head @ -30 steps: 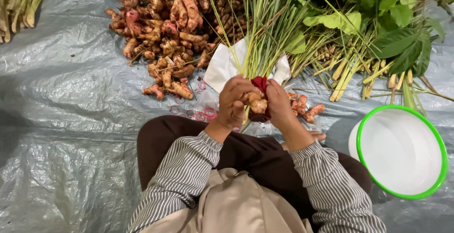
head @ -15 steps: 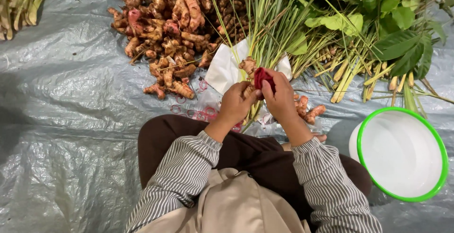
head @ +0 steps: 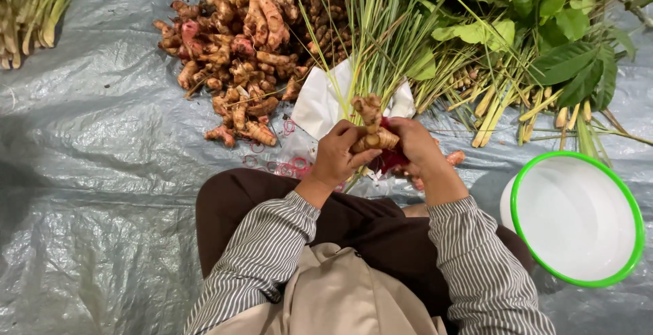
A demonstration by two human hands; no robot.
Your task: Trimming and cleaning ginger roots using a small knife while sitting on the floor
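The left hand [head: 338, 155] now grips a knobbly ginger root [head: 371, 127], raised clear at frame centre; the right hand [head: 416, 146] stays closed on a red cloth [head: 389, 159].

Grey plastic tarpaulin [head: 88, 172] covering floor, creased, glossy; dim overhead light; shadow patch at 9 o'clock.
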